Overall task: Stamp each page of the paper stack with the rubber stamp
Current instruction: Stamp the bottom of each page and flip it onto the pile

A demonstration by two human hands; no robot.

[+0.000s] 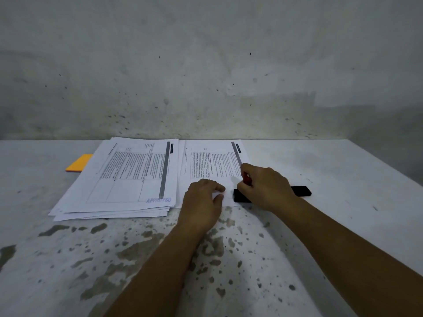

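Two piles of printed pages lie side by side on the table. The left pile [128, 177] is fanned out, and its top sheet bears a purple "APPROVED" mark [158, 200] at its near right corner. The right pile [210, 161] has my left hand [203, 200] resting on its near edge, fingers curled lightly on the paper. My right hand [263, 186] grips the rubber stamp [246, 178] by its reddish handle, at the pile's near right corner. A black ink pad [302, 191] lies under and behind that hand.
An orange sticky-note pad [79, 163] lies left of the fanned pile. The table [229, 259] is white with worn grey patches, and a stained wall rises right behind the papers. The table's right edge runs diagonally at far right.
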